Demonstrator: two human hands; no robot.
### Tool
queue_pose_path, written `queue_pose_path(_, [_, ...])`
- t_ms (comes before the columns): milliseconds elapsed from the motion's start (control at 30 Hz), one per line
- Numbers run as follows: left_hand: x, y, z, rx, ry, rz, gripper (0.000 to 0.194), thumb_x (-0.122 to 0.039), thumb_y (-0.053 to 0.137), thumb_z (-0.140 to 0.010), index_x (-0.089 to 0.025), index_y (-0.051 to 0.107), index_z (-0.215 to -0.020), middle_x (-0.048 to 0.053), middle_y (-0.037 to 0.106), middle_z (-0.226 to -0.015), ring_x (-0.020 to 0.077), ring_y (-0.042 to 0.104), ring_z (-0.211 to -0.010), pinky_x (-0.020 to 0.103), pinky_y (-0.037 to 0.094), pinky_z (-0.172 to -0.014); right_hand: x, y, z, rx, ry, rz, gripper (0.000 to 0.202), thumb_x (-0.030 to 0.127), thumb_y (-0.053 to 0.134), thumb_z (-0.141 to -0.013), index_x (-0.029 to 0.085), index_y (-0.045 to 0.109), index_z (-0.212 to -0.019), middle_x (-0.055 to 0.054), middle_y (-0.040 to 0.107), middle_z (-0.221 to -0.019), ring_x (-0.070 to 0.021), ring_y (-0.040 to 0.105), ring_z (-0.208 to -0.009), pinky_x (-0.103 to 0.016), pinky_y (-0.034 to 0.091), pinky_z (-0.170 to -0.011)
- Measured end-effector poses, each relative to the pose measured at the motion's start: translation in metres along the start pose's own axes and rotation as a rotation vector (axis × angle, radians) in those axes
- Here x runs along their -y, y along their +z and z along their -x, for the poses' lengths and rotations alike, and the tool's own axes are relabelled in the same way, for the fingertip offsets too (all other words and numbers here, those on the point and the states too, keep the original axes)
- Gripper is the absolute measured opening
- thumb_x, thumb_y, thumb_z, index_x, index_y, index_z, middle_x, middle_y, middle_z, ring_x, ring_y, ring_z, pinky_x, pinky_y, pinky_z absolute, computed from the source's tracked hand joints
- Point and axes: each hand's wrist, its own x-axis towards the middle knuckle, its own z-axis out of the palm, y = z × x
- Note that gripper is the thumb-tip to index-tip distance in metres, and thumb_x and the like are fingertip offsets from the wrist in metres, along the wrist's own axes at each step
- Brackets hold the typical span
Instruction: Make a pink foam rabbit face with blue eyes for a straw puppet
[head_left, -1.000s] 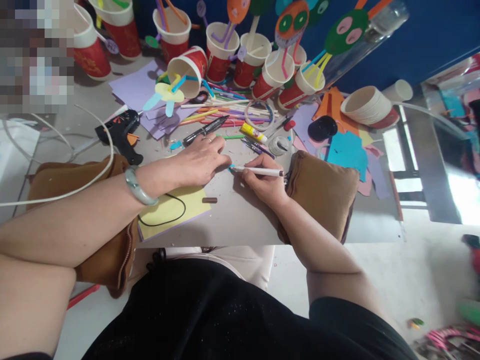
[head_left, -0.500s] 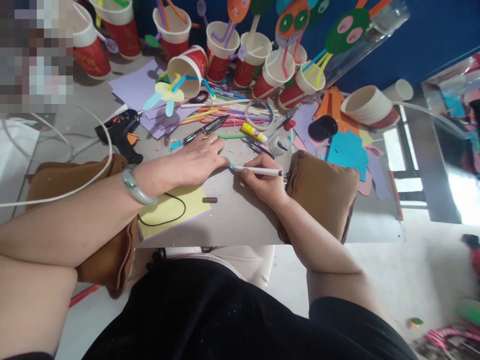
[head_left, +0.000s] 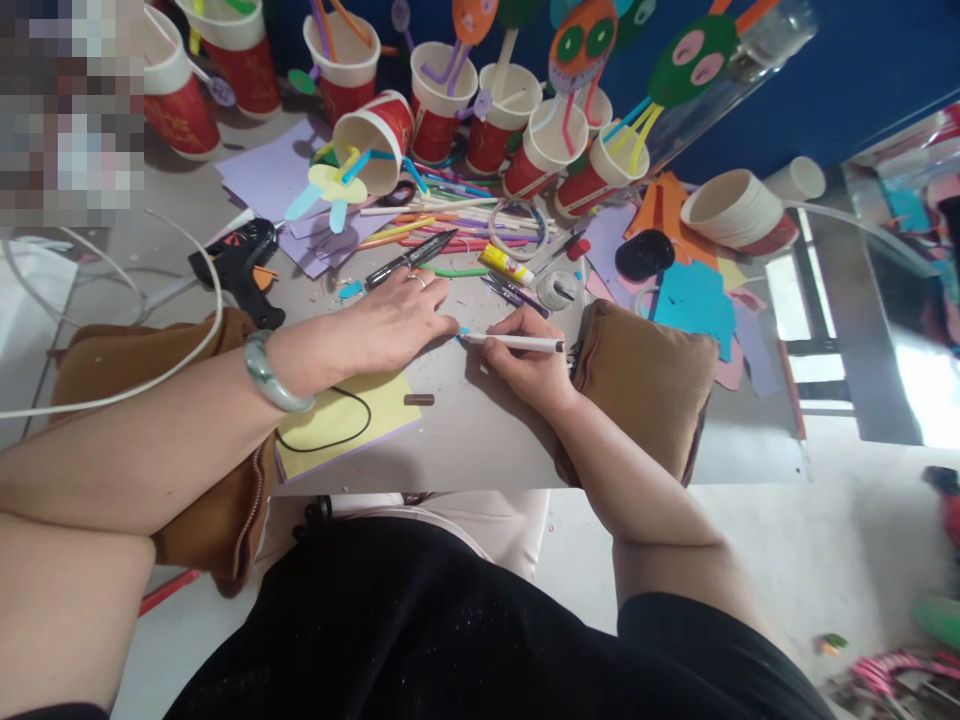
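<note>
My right hand [head_left: 529, 358] is closed around a white marker pen [head_left: 517, 342] with a dark end, its tip pointing left. That tip rests at a tiny blue paper piece [head_left: 463, 332] on the table. From the left, my left hand [head_left: 390, 318] lies palm down with curled fingers, one fingertip holding the blue piece against the tabletop; most of the piece is hidden. A brown pen cap [head_left: 418, 400] lies below my hands, beside a yellow sheet [head_left: 349, 415] crossed by a black cord. Just beyond my left fingers is a black marker [head_left: 412, 258].
Red paper cups [head_left: 442, 105] with straws and paper faces line the back. A glue gun [head_left: 244, 265] lies left, a glue stick [head_left: 506, 264] ahead. Brown cushions [head_left: 649, 385] flank my arms. Coloured straws [head_left: 450, 225], blue paper [head_left: 694, 305] and stacked cups [head_left: 739, 215] lie around.
</note>
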Motion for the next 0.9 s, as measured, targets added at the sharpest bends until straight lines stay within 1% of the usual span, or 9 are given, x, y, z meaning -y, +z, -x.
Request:
queue_pose_path(167, [0.0,0.0003,0.0002,-0.018,0.026,-0.055,0.037,-0.02,0.044,-0.106,-0.026,0.076,-0.122,0.012,0.059,-0.111,0.0302,0.055,-0.118,0.047,0.043,-0.099,-0.0009,-0.0001,-0.0001,0.0,0.007,0.007,0.009,0.024,0.068,-0.078,0.023,0.06,-0.074,0.003,0.065,-0.062,-0.0128,0.054,-0.055,-0.028,0.044,-0.056])
queue_pose_path(367, [0.0021,0.0004,0.0,-0.002,0.055,-0.106,0.037,-0.02,0.043,-0.106,-0.026,0.076,-0.122,0.012,0.06,-0.113,0.0312,0.056,-0.117,0.047,0.045,-0.097,-0.0021,-0.0002,-0.0005,-0.006,0.001,-0.006,0.012,0.024,0.07,-0.077,0.023,0.059,-0.073,0.002,0.067,-0.064,-0.0136,0.056,-0.056,-0.029,0.044,-0.057])
queue_pose_path(533, [0.001,0.0001,0.0003,0.002,0.035,-0.069,0.038,-0.022,0.042,-0.106,-0.026,0.076,-0.125,0.012,0.06,-0.115,0.0316,0.055,-0.12,0.048,0.042,-0.1,-0.0015,0.0006,0.0012,-0.015,0.05,-0.021,0.01,0.025,0.068,-0.079,0.024,0.059,-0.075,0.003,0.065,-0.061,-0.0132,0.053,-0.054,-0.029,0.044,-0.057])
queue_pose_path(733, [0.001,0.0003,0.0005,0.021,0.008,-0.001,0.04,-0.022,0.041,-0.106,-0.027,0.074,-0.128,0.012,0.06,-0.121,0.0307,0.053,-0.123,0.048,0.038,-0.106,-0.0013,0.0008,0.0017,-0.01,0.049,-0.02,0.01,0.027,0.068,-0.08,0.023,0.06,-0.077,0.002,0.066,-0.063,-0.0134,0.054,-0.056,-0.03,0.044,-0.059])
queue_pose_path(900, [0.0013,-0.0001,0.0001,0.02,0.036,-0.045,0.042,-0.019,0.039,-0.106,-0.025,0.076,-0.125,0.013,0.06,-0.115,0.0319,0.054,-0.119,0.048,0.041,-0.1,-0.0012,0.0007,0.0017,-0.007,0.041,-0.022,0.011,0.028,0.07,-0.08,0.024,0.06,-0.077,0.003,0.064,-0.062,-0.0136,0.053,-0.055,-0.03,0.044,-0.059])
